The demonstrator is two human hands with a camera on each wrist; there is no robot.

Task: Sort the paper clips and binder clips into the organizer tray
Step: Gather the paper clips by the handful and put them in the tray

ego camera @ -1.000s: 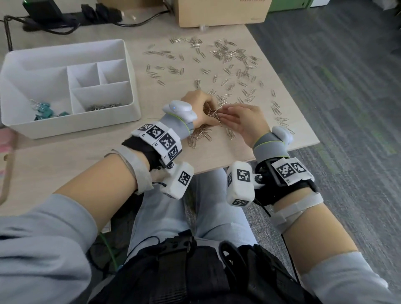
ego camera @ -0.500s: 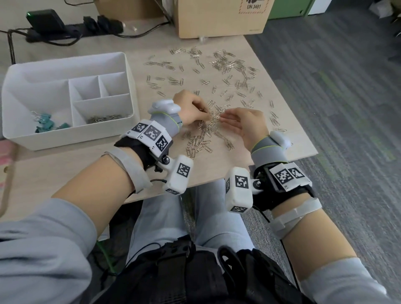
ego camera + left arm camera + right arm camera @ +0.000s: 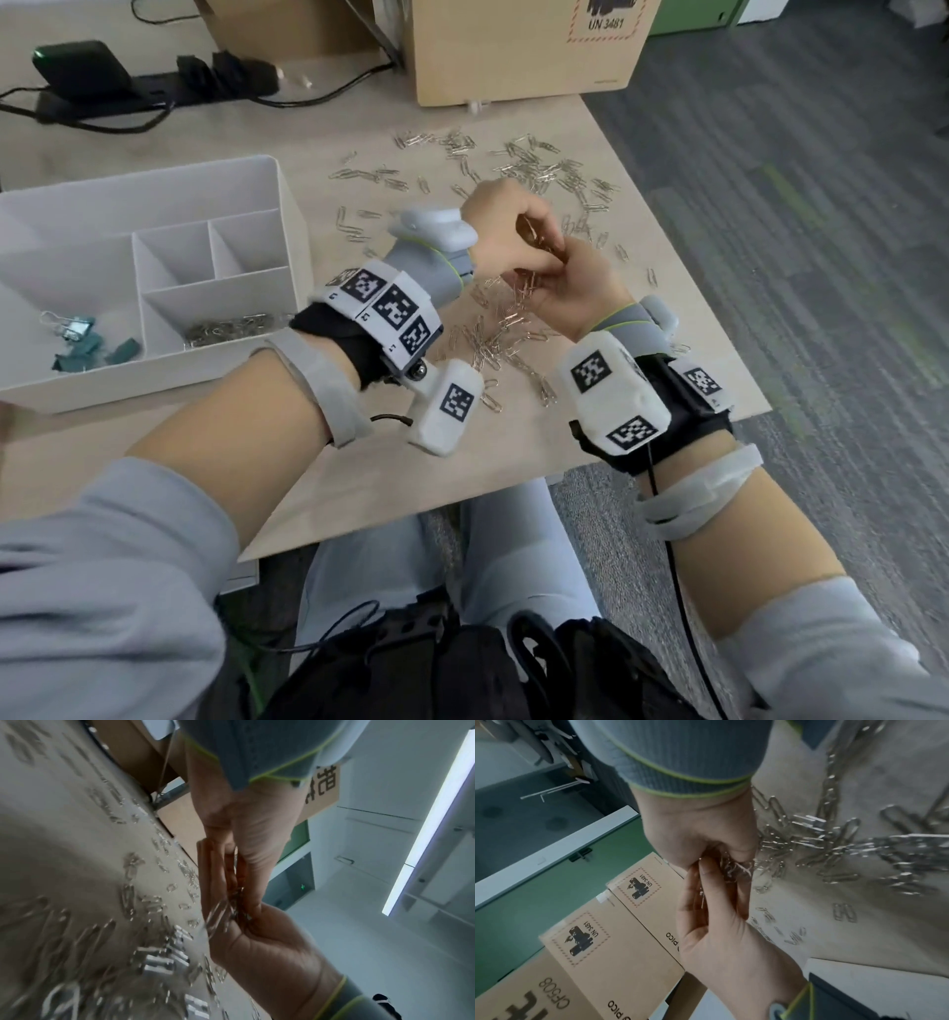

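1. Head view: the left hand (image 3: 500, 226) and the right hand (image 3: 575, 288) are meeting above the table (image 3: 590, 437), both pinching a bunch of paper clips (image 3: 534, 246). More clips are lying below. I think they are gathering a handful; next it needs carrying to the organizer tray (image 3: 277, 174).
2. Left wrist view: curled fingers are gripping the shiny clips. It is blurry.
3. Right wrist view: clips are poking out between both hands. How many is hidden.
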